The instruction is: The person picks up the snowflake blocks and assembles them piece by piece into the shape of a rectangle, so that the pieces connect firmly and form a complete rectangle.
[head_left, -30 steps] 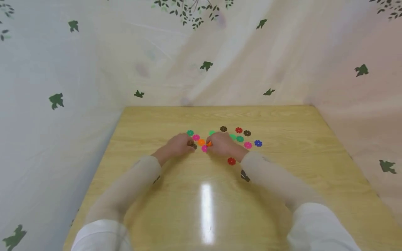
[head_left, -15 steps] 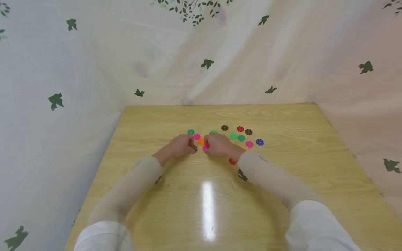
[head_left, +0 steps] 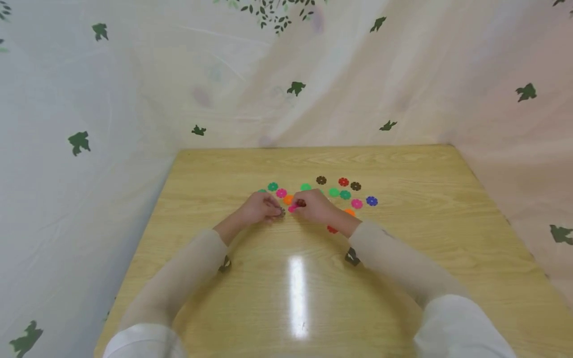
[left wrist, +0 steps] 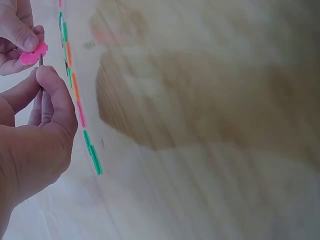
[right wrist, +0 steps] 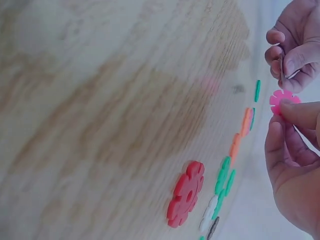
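Both hands meet over the middle of the table, fingertips close together. My left hand [head_left: 256, 209] pinches a dark brown flower-shaped notched plastic disc [head_left: 282, 212] between thumb and fingers; in the left wrist view this brown disc [left wrist: 41, 59] stands edge-on. Opposite it, my right hand [head_left: 315, 205] pinches a bright pink disc [head_left: 293, 208] of the same kind. Seen from the right wrist, the notched rim of the pink disc [right wrist: 282, 100] faces the brown disc's edge [right wrist: 281, 70], right at it. Fingers hide part of each disc.
Several more notched discs lie flat on the wooden table [head_left: 201, 174]: an orange disc [head_left: 288, 199] behind the hands, a blue disc [head_left: 371, 201] at the right, and a red disc [head_left: 332, 229] partly under the right forearm. A patterned cloth [head_left: 250, 114] hangs behind the table.
The pink disc now shows more tilted in my right fingers. My left hand has turned slightly and its fingers have spread around the brown disc. The forearms have shifted only a little.
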`<action>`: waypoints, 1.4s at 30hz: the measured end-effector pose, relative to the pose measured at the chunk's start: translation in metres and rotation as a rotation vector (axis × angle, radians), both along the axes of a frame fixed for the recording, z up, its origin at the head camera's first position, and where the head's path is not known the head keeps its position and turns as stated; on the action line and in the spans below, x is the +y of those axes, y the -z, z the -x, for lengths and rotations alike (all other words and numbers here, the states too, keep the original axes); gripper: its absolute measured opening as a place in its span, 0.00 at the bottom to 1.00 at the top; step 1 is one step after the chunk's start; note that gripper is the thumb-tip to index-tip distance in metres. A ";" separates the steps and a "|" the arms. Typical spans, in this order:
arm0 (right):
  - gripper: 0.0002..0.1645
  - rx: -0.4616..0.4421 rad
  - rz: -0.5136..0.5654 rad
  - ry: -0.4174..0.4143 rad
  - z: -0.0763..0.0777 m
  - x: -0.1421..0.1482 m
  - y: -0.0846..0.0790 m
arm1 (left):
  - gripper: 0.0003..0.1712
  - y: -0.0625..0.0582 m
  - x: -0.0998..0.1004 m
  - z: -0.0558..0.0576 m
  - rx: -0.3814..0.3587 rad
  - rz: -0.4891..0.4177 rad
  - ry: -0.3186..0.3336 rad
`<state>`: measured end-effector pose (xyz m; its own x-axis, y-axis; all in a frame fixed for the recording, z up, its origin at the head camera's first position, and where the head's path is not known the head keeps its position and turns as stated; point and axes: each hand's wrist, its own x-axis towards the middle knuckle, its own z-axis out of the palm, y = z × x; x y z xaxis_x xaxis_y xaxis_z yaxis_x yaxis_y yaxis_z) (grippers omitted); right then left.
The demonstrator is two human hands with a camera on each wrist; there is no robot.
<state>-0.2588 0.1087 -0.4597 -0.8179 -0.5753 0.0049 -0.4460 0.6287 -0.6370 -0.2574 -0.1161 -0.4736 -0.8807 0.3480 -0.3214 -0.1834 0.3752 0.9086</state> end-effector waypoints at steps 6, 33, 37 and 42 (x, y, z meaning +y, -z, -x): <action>0.03 0.007 0.017 0.015 -0.006 0.005 -0.003 | 0.11 -0.001 0.006 -0.005 -0.005 -0.046 -0.026; 0.04 0.044 0.142 0.013 -0.015 0.015 -0.002 | 0.10 -0.005 0.026 -0.021 -0.130 -0.219 -0.134; 0.04 0.023 0.170 0.024 -0.016 0.015 -0.005 | 0.11 -0.006 0.032 -0.025 -0.153 -0.263 -0.203; 0.05 -0.048 0.206 0.055 -0.014 0.016 -0.006 | 0.11 -0.008 0.040 -0.032 -0.154 -0.302 -0.282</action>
